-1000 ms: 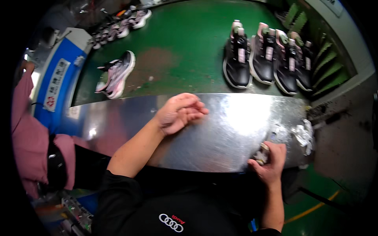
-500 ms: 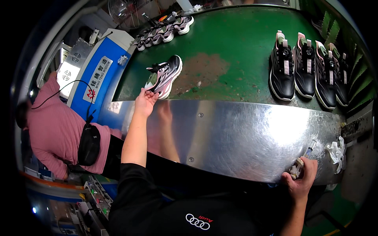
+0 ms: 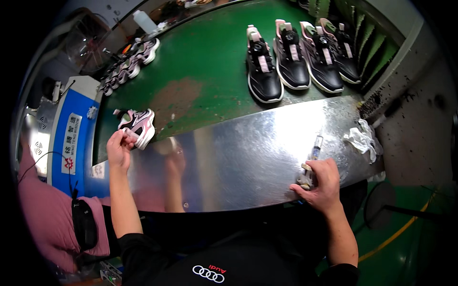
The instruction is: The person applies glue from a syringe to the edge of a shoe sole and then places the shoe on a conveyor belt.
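Observation:
A sneaker (image 3: 142, 125) in black, lilac and pink with a white sole stands at the left of the green table, near the metal strip. My left hand (image 3: 121, 147) is at its near end, fingertips pinched together against it. Far to the right, my right hand (image 3: 323, 183) rests on the metal strip. Its thumb and fingers curve round a small cluster of pale pieces (image 3: 306, 176), too partly covered to name. A clear slim tube (image 3: 317, 147) lies just beyond those fingers.
Several black sneakers (image 3: 264, 71) with pink straps stand at the back right. More sneakers (image 3: 128, 66) form a row at the back left. Crumpled white plastic (image 3: 363, 140) lies at the strip's right end. A blue machine (image 3: 71, 138) and a person in pink (image 3: 45, 219) are at left.
The view has swung right, so everything sits further left. My left hand's spread fingers have closed against the sneaker. My right hand stays round the same small pieces.

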The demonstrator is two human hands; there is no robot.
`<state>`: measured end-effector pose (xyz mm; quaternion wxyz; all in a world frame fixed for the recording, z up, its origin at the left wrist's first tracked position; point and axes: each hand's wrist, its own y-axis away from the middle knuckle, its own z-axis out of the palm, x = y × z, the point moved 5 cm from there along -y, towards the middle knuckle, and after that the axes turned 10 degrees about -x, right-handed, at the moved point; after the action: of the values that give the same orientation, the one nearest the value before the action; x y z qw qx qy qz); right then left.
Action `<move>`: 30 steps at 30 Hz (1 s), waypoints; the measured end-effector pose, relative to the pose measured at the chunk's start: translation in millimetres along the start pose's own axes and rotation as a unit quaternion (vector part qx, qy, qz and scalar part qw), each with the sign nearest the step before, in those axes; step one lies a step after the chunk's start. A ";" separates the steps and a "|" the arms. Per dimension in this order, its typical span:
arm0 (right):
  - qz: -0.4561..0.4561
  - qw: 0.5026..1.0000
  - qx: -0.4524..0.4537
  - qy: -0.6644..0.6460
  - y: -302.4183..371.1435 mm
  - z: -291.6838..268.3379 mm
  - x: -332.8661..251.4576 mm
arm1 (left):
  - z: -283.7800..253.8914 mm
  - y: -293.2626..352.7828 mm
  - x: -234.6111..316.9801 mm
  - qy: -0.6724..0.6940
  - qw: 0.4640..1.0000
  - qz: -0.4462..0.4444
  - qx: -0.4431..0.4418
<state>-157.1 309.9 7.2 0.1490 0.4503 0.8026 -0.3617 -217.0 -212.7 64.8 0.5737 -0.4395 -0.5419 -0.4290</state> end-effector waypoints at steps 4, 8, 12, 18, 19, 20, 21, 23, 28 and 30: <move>0.006 1.000 -0.008 -0.003 1.9 -2.1 0.2 | 62.7 53.6 24.2 -0.038 0.998 0.009 -0.056; 0.017 0.999 -0.009 -0.047 3.8 -2.3 2.6 | 118.5 119.5 6.2 -0.004 0.992 0.013 -0.127; 0.095 0.984 -0.020 -0.152 13.9 0.6 14.7 | 197.7 148.7 -9.3 -0.247 0.914 0.127 -0.296; 0.148 0.966 -0.016 -0.211 32.1 -12.6 17.9 | 141.8 113.6 -30.0 -0.003 0.965 0.050 -0.256; 0.161 0.960 -0.015 -0.230 34.1 -13.3 18.3 | 120.7 97.4 -36.5 0.036 0.979 0.036 -0.197; 0.174 0.953 -0.016 -0.247 36.4 -14.3 19.3 | 109.0 80.0 -42.8 0.017 0.993 0.010 -0.115; 0.189 0.946 -0.015 -0.264 38.4 -16.4 20.1 | 101.4 62.0 -48.4 -0.002 0.999 -0.016 -0.033; 0.212 0.939 -0.012 -0.269 38.6 -21.7 19.8 | 95.7 30.9 -68.4 -0.013 0.999 -0.045 0.007; 0.151 0.969 -0.037 -0.191 33.6 -36.0 3.3 | 86.0 -32.6 -98.8 -0.179 0.957 -0.157 -0.167; 0.148 0.966 -0.060 -0.203 33.0 -38.2 -6.9 | 92.2 -39.0 -97.5 -0.190 0.946 -0.165 -0.203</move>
<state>-122.6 344.0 22.9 0.3872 0.4712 0.7005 -0.3706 -281.6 -131.3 -28.7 0.2801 -0.5248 -0.6068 -0.5273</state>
